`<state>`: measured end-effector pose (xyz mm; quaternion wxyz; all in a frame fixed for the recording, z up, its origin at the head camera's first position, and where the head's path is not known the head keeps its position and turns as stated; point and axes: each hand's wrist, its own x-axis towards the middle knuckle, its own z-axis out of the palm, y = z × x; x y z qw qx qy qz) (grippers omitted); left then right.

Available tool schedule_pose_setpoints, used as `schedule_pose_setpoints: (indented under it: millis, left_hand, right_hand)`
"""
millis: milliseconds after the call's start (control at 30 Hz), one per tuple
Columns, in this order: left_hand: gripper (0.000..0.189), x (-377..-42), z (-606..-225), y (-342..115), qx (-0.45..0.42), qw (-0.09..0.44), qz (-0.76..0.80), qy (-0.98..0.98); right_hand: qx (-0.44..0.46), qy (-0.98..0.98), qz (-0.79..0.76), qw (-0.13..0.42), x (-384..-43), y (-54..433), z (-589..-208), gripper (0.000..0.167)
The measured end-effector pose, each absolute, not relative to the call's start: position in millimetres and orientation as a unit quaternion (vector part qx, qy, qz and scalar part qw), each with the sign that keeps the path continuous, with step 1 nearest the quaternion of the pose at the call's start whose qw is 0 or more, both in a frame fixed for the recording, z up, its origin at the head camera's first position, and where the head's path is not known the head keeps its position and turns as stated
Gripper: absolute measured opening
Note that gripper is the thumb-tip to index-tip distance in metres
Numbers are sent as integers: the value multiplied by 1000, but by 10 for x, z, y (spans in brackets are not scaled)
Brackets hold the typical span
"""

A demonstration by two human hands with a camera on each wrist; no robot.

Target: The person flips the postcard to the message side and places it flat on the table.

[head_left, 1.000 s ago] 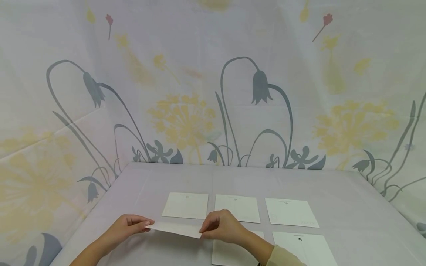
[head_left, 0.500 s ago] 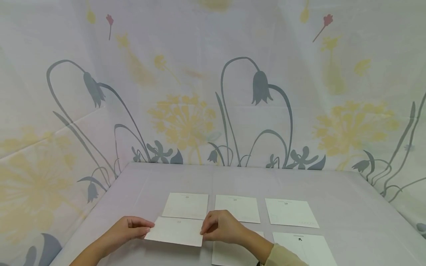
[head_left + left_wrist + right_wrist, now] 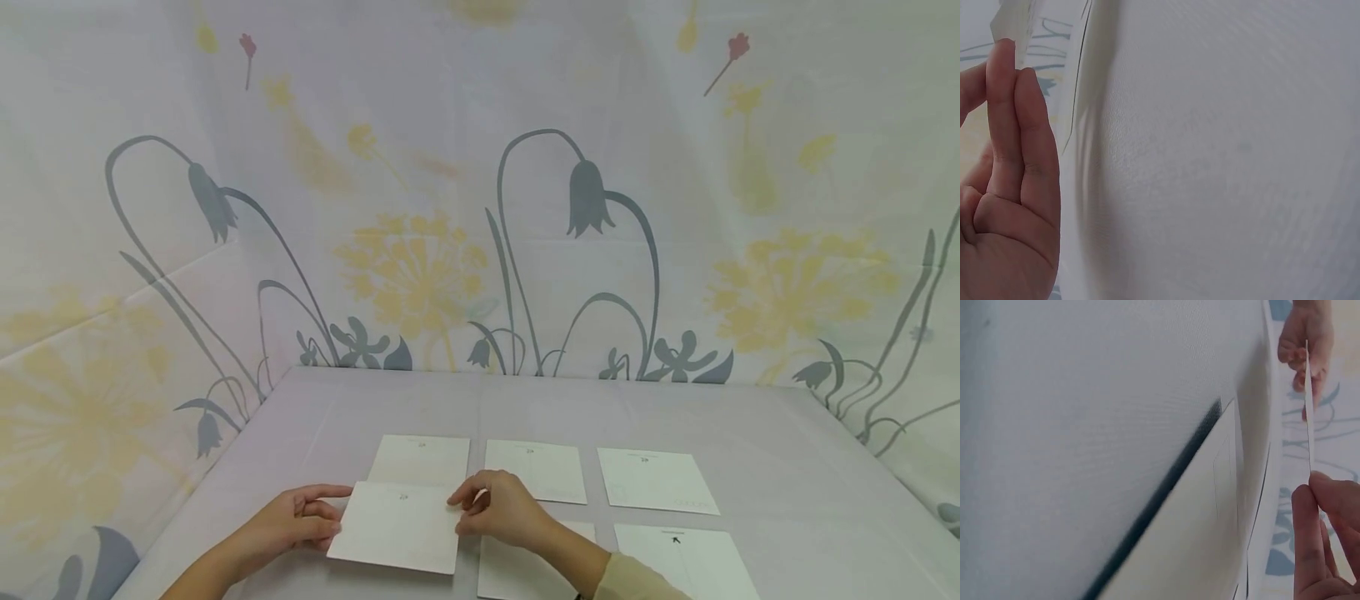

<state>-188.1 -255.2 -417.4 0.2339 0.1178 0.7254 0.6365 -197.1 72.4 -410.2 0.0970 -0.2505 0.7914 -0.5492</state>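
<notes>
A white postcard (image 3: 397, 529) with a small dark mark near its far edge is held above the table between both hands. My left hand (image 3: 296, 525) holds its left edge, thumb at the side and forefinger at the far corner. At the opposite edge, my right hand (image 3: 501, 510) pinches it between thumb and fingers. In the right wrist view the postcard (image 3: 1309, 419) appears edge-on, with the right hand (image 3: 1325, 540) near and the left hand (image 3: 1309, 344) beyond. The left wrist view shows the left hand (image 3: 1013, 162) with fingers side by side; its grip is mostly hidden there.
Several similar cards lie on the pale grey table (image 3: 322, 417): a back-left card (image 3: 423, 458), a back-middle card (image 3: 532, 475) and a back-right card (image 3: 656, 483). Nearer are a partly hidden card (image 3: 517, 575) and one with a black arrow (image 3: 686, 562). A flower-printed cloth (image 3: 450, 167) hangs behind.
The held postcard has tilted from nearly edge-on to showing its face, and its near edge has come lower. The left forefinger has straightened along the edge. The cards on the table have stayed put.
</notes>
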Motion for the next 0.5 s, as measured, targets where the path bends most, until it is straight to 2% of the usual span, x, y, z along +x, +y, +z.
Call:
schedule_pose_setpoints:
  millis: [233, 500]
  left_hand:
    - [62, -1869, -4175, -2542, 108, 227, 618, 745]
    - [60, -1864, -4210, -2528, 108, 218, 592, 768]
  right_hand:
    - [-188, 763, -605, 128, -1952, 691, -4136, 53]
    - [-165, 772, -601, 124, -1934, 649, -4187, 48]
